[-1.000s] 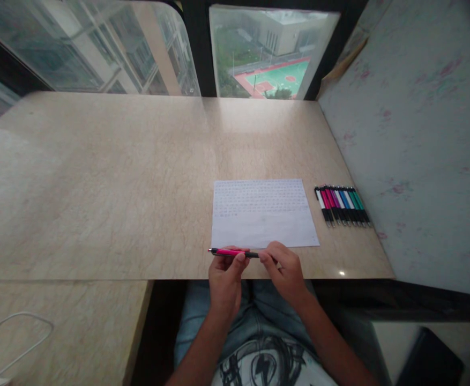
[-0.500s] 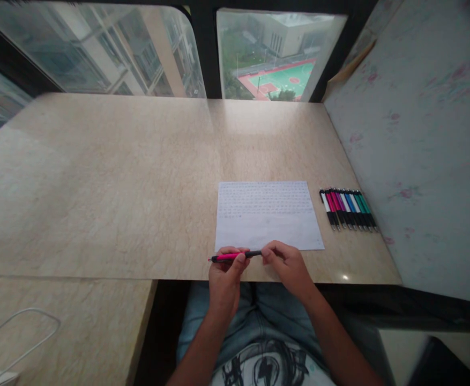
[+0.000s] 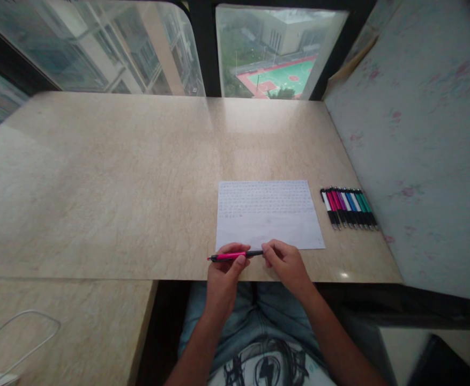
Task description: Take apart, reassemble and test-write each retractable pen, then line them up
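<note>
A pink and black pen (image 3: 233,256) lies sideways between my hands, just over the near edge of a sheet of paper. My left hand (image 3: 225,276) is closed round its pink barrel, thumb on the near side. The fingertips of my right hand (image 3: 283,264) pinch the black end of the same pen. Rows of small handwriting cover the upper half of the paper (image 3: 269,228), and its lower half is blank.
To the right of the paper lies a row of several pens (image 3: 348,208) in white, pink, purple, blue and green, beside the flowered wall (image 3: 423,161). A thin cable (image 3: 37,348) curls on the lower surface at left. Windows stand behind the marble-patterned desk (image 3: 118,187).
Both hands keep their hold on the pen and have barely moved. The whole view has shifted very slightly.
</note>
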`<move>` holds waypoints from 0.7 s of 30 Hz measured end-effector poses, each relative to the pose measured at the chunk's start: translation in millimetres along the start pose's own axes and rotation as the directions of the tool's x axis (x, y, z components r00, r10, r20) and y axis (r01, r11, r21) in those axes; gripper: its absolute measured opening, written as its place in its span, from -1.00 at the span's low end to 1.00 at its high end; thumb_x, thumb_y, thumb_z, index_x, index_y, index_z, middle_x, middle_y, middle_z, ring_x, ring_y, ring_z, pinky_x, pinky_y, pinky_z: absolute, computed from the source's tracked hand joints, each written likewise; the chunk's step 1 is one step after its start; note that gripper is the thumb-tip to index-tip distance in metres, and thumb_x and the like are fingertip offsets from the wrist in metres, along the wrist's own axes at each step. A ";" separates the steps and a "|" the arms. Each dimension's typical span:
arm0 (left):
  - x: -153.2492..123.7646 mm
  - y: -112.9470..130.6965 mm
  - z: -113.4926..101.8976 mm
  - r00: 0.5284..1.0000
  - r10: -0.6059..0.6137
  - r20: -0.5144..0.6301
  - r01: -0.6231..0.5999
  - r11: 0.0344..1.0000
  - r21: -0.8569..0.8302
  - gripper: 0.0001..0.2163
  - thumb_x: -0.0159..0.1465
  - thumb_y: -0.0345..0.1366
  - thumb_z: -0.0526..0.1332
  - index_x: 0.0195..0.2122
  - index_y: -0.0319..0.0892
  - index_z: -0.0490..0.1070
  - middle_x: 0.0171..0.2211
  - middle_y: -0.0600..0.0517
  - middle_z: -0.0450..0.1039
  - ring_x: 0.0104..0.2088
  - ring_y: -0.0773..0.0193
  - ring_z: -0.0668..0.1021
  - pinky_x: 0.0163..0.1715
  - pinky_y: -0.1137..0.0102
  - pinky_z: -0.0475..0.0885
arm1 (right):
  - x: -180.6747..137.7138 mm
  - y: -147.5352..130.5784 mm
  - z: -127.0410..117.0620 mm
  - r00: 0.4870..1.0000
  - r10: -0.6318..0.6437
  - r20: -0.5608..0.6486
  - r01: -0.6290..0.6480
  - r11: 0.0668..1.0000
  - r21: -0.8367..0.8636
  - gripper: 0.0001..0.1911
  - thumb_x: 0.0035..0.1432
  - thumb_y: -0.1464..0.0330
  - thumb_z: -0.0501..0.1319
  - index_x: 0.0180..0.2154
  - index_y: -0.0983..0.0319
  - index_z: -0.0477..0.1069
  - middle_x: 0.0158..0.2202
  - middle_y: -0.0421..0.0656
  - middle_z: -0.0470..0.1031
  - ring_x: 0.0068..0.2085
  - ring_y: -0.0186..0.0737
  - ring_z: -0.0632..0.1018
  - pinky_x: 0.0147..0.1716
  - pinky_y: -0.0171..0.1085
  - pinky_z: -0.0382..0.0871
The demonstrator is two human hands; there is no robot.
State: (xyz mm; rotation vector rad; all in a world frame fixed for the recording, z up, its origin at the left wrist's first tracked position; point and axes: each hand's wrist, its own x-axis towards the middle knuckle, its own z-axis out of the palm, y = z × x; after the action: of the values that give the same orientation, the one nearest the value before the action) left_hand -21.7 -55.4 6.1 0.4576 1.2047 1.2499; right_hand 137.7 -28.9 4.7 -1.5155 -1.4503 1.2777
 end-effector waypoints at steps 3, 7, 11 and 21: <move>-0.5 0.9 -5.9 0.996 0.007 0.093 -0.015 0.996 0.087 -0.77 0.09 -0.29 0.43 -0.23 -0.19 0.55 -0.17 -0.07 0.59 -0.22 0.23 0.62 -0.20 0.39 0.50 | 0.8 0.4 2.6 0.998 0.060 0.007 -0.060 0.998 0.003 -0.54 0.31 0.13 0.08 -0.59 0.21 0.30 -0.70 -0.30 0.23 -0.62 -0.35 0.29 -0.58 -0.35 0.13; 3.4 -1.1 -9.6 0.998 0.044 0.041 -0.047 0.997 0.066 -0.82 0.10 -0.27 0.43 -0.29 -0.21 0.55 -0.29 -0.03 0.60 -0.29 0.25 0.62 -0.26 0.42 0.50 | 0.5 -2.7 3.6 0.998 0.010 0.063 -0.016 0.996 0.085 -0.67 0.27 0.19 0.15 -0.49 0.22 0.40 -0.60 -0.26 0.37 -0.53 -0.33 0.39 -0.50 -0.35 0.23; 5.6 -0.6 -7.6 0.999 0.045 -0.029 -0.045 0.999 0.012 -0.80 0.11 -0.23 0.42 -0.32 -0.22 0.52 -0.36 0.00 0.59 -0.35 0.27 0.62 -0.31 0.44 0.50 | -0.8 -4.2 4.1 0.994 -0.086 0.071 0.074 0.985 0.153 -0.90 0.19 0.31 0.24 -0.29 0.21 0.44 -0.34 -0.20 0.50 -0.34 -0.29 0.50 -0.33 -0.33 0.36; 10.3 8.9 -10.5 0.999 -0.015 -0.029 0.011 0.993 -0.121 -0.79 0.08 -0.27 0.45 -0.30 -0.19 0.50 -0.26 0.00 0.61 -0.28 0.30 0.64 -0.28 0.51 0.48 | 4.3 2.8 5.2 0.998 -0.047 -0.040 0.054 0.976 0.210 -0.88 0.17 0.29 0.27 -0.27 0.19 0.47 -0.36 -0.17 0.54 -0.32 -0.23 0.56 -0.31 -0.28 0.45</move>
State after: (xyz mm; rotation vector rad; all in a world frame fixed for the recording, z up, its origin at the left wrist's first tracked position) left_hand -36.5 -46.8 5.0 0.3430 1.1478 1.3143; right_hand 133.3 -26.0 -0.3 -1.3459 -1.2790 1.3230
